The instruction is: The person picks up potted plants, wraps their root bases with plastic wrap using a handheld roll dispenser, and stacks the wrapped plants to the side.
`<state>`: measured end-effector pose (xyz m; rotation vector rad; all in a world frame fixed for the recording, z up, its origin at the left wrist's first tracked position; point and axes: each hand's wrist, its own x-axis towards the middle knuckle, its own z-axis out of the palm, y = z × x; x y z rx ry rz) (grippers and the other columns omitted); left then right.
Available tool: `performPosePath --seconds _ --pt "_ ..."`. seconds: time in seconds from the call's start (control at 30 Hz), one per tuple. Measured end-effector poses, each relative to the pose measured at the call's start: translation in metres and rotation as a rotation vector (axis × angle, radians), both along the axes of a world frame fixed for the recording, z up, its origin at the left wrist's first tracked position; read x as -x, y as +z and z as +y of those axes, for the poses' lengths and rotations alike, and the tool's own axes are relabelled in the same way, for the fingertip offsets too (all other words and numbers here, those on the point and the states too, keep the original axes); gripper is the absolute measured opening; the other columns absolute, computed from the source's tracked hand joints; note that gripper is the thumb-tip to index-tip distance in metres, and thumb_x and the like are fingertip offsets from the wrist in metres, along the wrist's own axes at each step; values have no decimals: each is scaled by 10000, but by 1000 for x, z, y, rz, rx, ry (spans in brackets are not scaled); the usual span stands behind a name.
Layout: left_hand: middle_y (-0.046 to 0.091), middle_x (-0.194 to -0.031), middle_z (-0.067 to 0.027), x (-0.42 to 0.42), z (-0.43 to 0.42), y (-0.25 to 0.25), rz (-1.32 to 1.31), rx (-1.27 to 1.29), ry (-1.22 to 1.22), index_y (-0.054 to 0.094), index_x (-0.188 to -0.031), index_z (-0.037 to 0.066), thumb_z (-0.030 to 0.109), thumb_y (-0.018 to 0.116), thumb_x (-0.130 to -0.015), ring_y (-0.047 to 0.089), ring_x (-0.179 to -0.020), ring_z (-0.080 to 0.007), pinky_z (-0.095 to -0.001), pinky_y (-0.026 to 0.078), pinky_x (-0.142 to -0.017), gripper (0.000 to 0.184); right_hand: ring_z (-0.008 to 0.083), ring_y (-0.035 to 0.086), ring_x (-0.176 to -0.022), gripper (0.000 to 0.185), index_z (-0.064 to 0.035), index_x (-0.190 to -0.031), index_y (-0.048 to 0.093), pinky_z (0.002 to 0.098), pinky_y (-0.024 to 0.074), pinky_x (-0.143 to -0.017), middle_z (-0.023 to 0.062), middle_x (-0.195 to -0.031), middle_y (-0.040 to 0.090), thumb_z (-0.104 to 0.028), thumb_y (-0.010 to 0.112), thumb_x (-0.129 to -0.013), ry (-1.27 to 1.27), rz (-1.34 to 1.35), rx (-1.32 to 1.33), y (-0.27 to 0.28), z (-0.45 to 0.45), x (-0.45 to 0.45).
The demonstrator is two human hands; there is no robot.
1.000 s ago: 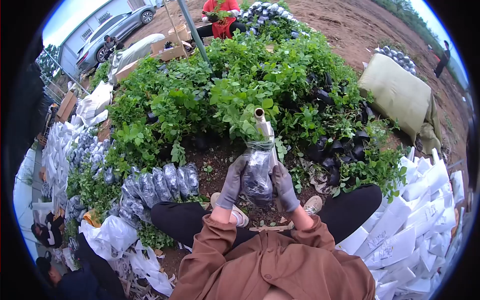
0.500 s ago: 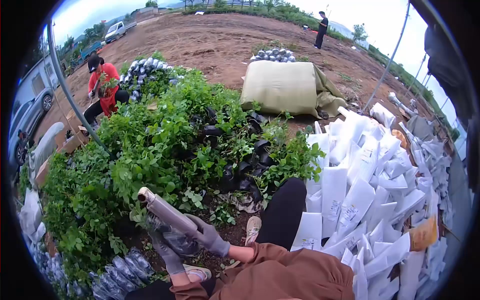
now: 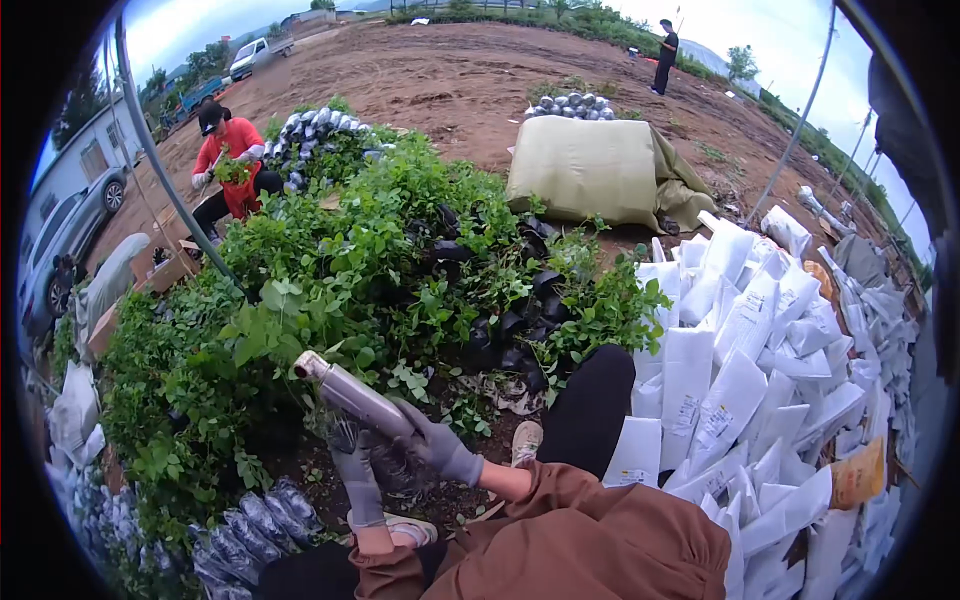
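My right hand [image 3: 445,450], in a grey glove, grips a roll of plastic film [image 3: 360,398] with a core showing at its upper left end. My left hand [image 3: 358,485], gloved too, is below the roll, closed round a dark, film-wrapped seedling bundle [image 3: 395,468]. That bundle is partly hidden by the hands and the roll. Leafy seedlings [image 3: 340,270] spread in a large pile just ahead of my hands, with black pots [image 3: 530,320] showing among the leaves. Several film-wrapped bundles [image 3: 255,530] lie in a row at the lower left.
White packets [image 3: 735,400] are heaped on the right. Beyond the seedlings lies a large green sack [image 3: 585,170]. A person in red [image 3: 235,150] handles a plant beside more wrapped bundles [image 3: 315,140]. A metal pole [image 3: 155,150] slants at left; another person [image 3: 666,58] stands far off.
The camera view has shifted, so the whole scene sits slightly further right. My hands still hold the film roll and the bundle close together. The person in red has raised the plant's hands-side slightly.
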<state>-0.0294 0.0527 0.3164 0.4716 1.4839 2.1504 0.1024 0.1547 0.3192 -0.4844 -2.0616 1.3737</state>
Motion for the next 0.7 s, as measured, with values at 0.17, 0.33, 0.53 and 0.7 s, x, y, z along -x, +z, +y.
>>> performPosePath --seconds 0.17,0.33,0.53,0.7 --pt "610 -978 -22 -3 -3 11 -48 59 259 558 -1105 19 3 746 -710 573 -820 -106 -255 489 -744 437 335 611 -784 671 -144 -1338 395 373 486 -653 143 -960 602 -246 706 -752 -214 -186 -351 47 5 12" --pt "642 -966 -62 -7 -24 24 195 283 169 568 -1055 17 147 801 -670 611 -850 -133 -276 495 -768 469 287 452 -1160 926 -14 -1360 303 336 349 -972 193 -1304 426 -669 546 -754 289 -16 269 5 25 33" --pt "644 -969 -151 -3 -35 27 407 514 265 482 -1232 45 348 780 -611 635 -902 -242 -324 481 -806 752 95 522 -653 301 16 -1018 559 247 440 -580 41 -795 593 -132 647 -771 214 -124 467 -23 22 64" --pt "646 -960 -158 -2 -65 63 328 380 48 518 -1203 81 348 756 -626 638 -897 -224 -325 476 -802 679 207 586 -744 325 -44 -1036 543 337 459 -684 99 -875 636 -250 645 -806 63 -242 151 -106 62 113"
